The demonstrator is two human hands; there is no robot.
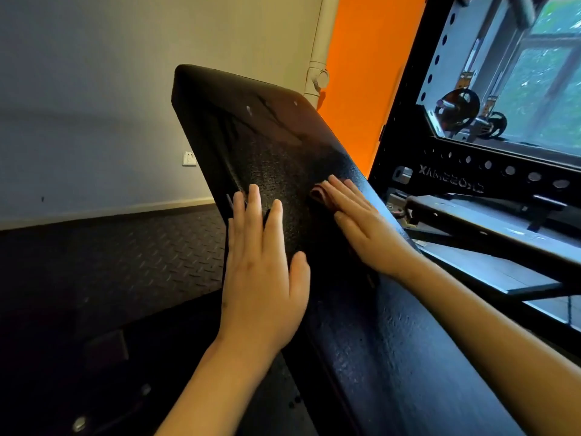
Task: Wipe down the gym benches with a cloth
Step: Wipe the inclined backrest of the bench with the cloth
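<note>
A black padded gym bench (270, 146) rises at an incline through the middle of the view, its textured pad facing me. My left hand (264, 265) lies flat on the pad with straight fingers, near its left edge. My right hand (361, 221) presses a small reddish-brown cloth (319, 195) against the pad near its right edge; the fingers are straight and only a folded bit of cloth shows beyond the fingertips.
A black perforated rack frame (490, 171) stands close on the right, with a mirror (534, 73) showing weight plates. Black diamond-plate rubber flooring (125, 247) spreads to the left. A white wall with a socket (189, 158) and an orange wall panel (364, 73) lie behind.
</note>
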